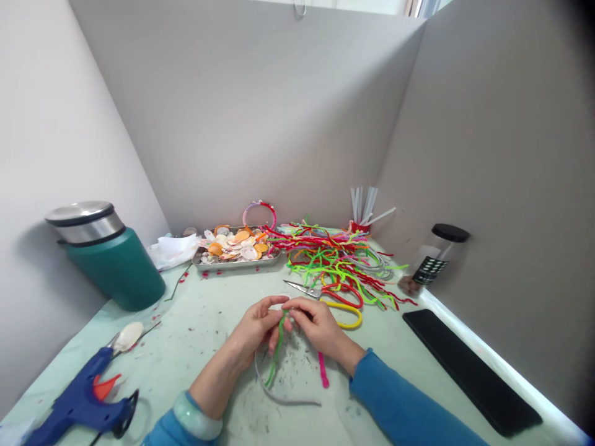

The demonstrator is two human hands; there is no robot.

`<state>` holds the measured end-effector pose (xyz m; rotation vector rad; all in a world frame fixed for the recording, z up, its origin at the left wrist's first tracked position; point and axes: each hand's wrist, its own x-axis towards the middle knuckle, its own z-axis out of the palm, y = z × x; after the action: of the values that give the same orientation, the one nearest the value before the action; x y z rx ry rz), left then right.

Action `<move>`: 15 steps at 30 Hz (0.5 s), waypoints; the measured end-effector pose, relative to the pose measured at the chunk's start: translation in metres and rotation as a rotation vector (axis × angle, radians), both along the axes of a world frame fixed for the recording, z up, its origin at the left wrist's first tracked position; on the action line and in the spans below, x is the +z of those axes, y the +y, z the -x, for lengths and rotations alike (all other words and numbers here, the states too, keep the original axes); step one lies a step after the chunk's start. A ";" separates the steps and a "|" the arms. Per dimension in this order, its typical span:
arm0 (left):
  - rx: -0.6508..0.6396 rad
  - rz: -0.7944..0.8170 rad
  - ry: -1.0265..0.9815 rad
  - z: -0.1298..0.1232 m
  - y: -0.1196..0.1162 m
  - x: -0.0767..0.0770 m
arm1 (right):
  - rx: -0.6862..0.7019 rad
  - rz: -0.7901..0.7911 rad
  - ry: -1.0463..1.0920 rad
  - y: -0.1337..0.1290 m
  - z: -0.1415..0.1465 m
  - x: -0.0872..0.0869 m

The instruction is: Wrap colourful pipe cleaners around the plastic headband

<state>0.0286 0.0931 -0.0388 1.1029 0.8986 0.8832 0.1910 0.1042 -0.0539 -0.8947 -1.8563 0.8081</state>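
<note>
My left hand (260, 325) and my right hand (318, 322) meet at the middle of the table, fingertips pinched together. Between them is a green pipe cleaner (277, 354), its loose length hanging below the fingers. A thin whitish-grey curved band (292, 402), like a headband, comes out from under my left hand and bends to the right; its upper part is hidden by the fingers. The end of a bright pink pipe cleaner (323, 371) shows beneath my right hand. Just beyond my right hand lie scissors (341, 298) with red and yellow handles.
A metal tray (237, 265) of shells and a heap of coloured pipe cleaners (334, 254) lie at the back. On the left are a green flask (116, 266) and a blue glue gun (81, 396). To the right are a clear jar (425, 266) and a black slab (469, 371).
</note>
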 end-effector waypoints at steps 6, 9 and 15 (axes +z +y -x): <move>0.058 -0.105 0.161 -0.003 0.003 -0.003 | 0.000 0.042 -0.011 0.000 -0.002 0.000; 0.126 -0.199 0.301 -0.003 0.005 -0.006 | -0.011 0.031 -0.026 0.001 -0.002 -0.001; 0.193 -0.399 0.597 0.000 0.004 -0.007 | -0.029 0.037 -0.039 0.003 -0.001 -0.004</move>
<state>0.0286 0.0969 -0.0461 1.6970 1.3730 0.9295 0.1919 0.1068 -0.0575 -0.9649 -1.8636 0.8152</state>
